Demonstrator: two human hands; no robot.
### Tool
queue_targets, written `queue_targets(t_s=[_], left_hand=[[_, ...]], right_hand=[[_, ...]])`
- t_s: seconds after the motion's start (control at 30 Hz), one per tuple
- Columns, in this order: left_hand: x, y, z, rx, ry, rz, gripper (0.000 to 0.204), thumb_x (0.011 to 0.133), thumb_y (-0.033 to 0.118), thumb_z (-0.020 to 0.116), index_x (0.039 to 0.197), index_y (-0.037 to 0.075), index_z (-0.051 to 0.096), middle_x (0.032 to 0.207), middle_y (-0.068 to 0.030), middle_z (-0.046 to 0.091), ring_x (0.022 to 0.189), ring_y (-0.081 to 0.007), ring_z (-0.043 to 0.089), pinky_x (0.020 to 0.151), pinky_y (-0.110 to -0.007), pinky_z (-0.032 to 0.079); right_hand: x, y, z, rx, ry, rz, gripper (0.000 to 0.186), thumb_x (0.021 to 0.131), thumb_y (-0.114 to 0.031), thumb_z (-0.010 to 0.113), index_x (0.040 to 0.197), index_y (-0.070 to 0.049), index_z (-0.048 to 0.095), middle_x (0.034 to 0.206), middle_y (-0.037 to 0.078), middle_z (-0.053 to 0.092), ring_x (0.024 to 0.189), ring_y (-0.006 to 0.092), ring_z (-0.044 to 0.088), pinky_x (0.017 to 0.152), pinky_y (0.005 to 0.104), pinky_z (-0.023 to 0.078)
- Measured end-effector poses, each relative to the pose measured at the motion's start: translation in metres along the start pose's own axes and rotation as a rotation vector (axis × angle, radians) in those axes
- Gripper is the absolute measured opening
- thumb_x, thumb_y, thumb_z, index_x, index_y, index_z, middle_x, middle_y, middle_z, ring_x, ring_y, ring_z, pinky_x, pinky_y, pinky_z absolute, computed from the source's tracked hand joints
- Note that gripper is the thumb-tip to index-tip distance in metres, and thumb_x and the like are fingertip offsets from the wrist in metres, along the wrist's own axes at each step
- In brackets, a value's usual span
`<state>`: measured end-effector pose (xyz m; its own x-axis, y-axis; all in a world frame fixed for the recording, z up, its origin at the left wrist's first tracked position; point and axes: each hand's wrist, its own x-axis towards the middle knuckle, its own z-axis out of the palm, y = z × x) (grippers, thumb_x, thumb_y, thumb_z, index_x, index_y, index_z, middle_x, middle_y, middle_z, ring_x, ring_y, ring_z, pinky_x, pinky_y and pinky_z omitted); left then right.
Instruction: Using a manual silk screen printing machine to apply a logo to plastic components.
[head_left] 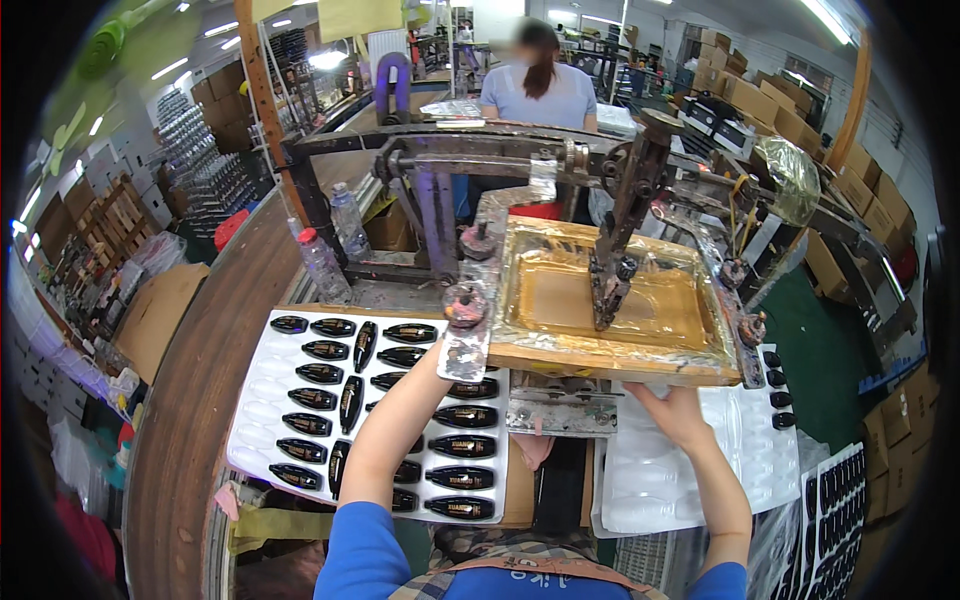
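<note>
Left hand (455,345) raised to wooden screen frame (610,362), fingers hidden, grip untellable. Right hand (672,408) laid under frame's near edge, fingers hidden. Black oval pieces (465,416) arrayed on white tray (262,420) at left.

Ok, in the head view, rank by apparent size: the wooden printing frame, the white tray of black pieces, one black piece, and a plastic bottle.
1. White tray and wooden printing frame: look alike, not ranked apart.
2. Plastic bottle, though it stands farther off.
3. Black piece.

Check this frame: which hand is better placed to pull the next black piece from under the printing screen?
Right, probably. The right hand is already under the front edge of the wooden screen frame, above the empty white tray. The left hand is up by the frame's left clamp, over the tray of black pieces.
</note>
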<state>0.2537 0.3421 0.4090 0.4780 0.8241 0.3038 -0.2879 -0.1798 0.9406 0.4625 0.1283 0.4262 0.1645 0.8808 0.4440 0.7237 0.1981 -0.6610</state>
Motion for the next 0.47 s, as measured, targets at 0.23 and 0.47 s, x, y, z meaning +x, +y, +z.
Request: queue_targets(t_s=[0.23,0.47], left_hand=[[-0.047,0.035,-0.098,0.234,0.106,-0.049,0.017,0.082,0.015,0.057,0.091,0.001,0.061,0.081,0.0001,0.059,0.074,-0.0064,0.051,0.068,-0.020,0.041],[-0.135,0.032,-0.337,0.544,0.714,-0.134,0.029,0.080,0.028,0.060,0.081,-0.001,0.062,0.067,-0.0031,0.058,0.058,-0.0077,0.053,0.053,-0.020,0.045]], right_hand=[[0.020,-0.037,0.041,-0.117,-0.306,-0.051,0.044,0.073,-0.028,0.066,0.106,-0.002,0.053,0.105,0.017,0.054,0.098,0.0318,0.050,0.084,0.0358,0.039],[0.003,-0.014,0.020,0.062,-0.266,0.133,0.044,0.078,-0.028,0.060,0.108,0.003,0.051,0.104,0.016,0.057,0.096,0.0303,0.053,0.086,0.0358,0.040]])
